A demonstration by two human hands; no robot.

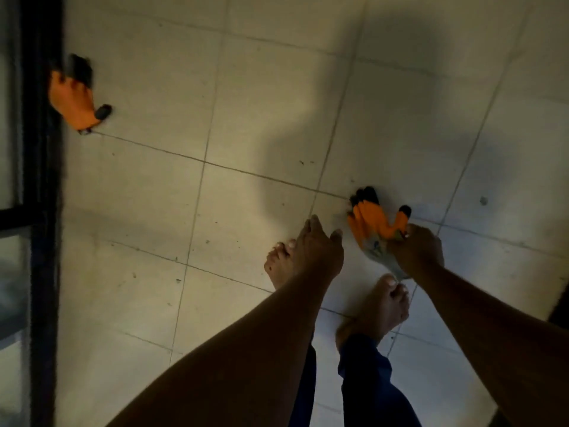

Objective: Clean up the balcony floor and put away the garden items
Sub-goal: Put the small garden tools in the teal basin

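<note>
An orange garden glove with black fingertips (369,218) hangs just above the pale tiled floor (246,118); my right hand (415,252) grips it at the cuff. My left hand (317,245) reaches out beside it, fingers straight, holding nothing. A second orange and black glove (75,97) lies on the floor at the far left, against a dark door frame.
A black sliding-door frame (46,180) with glass runs down the left edge. My two bare feet (378,309) stand on the tiles below my hands. Small specks of dirt dot the floor. A dark edge shows at the right border.
</note>
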